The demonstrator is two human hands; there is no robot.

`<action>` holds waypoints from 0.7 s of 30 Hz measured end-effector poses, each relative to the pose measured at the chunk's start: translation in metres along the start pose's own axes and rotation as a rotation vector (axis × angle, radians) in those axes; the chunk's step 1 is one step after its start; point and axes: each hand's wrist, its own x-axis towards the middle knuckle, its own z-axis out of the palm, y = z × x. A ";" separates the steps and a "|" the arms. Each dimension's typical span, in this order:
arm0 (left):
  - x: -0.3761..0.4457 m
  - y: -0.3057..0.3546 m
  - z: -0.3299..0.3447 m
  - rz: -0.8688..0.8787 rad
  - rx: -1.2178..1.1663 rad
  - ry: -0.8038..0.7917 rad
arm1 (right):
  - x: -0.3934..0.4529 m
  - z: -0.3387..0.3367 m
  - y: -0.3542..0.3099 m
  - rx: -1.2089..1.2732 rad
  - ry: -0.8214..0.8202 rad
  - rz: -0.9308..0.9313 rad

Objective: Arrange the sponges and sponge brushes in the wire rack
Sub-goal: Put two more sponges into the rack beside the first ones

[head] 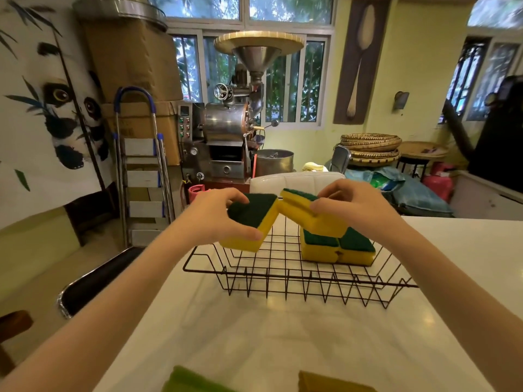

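Both hands are up over the wire rack [283,267], each closed on a sponge. Left hand [223,213] pinches a yellow sponge with a dark green scouring face [252,219] between thumb and fingers, tilted with the green side up, above the rack's left half. Right hand [348,202] grips a second sponge of the same kind [305,213], slanted down toward the right; it may be more than one held together, which I cannot tell. The two held sponges meet at their upper corners, as though being lined up before they go in.

Already in the rack, at its right end, sit more yellow and green sponges [339,247], packed side by side with green faces up. That suggests the plan is to fill in rows from the right, so the right hand's sponge probably belongs beside or on top of that group, and the left hand's next to it.

The rack's left and middle floor is bare wire, giving plenty of room to lower both. Its sides splay outward, so entry from above is easy. The rack stands toward the far edge of the white tabletop [254,335], which has open surface around it. At the near edge lie a green item [192,380] and a brownish item [325,383], cut off and blurred, perhaps waiting their turn.
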 end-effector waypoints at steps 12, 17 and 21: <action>0.080 -0.020 0.050 -0.031 0.303 -0.160 | 0.052 0.031 0.023 -0.395 -0.016 -0.038; 0.087 -0.029 0.061 -0.064 0.399 -0.220 | 0.058 0.052 0.017 -0.526 -0.053 -0.097; 0.084 -0.031 0.067 -0.069 0.447 -0.264 | 0.062 0.071 0.017 -0.612 -0.105 -0.146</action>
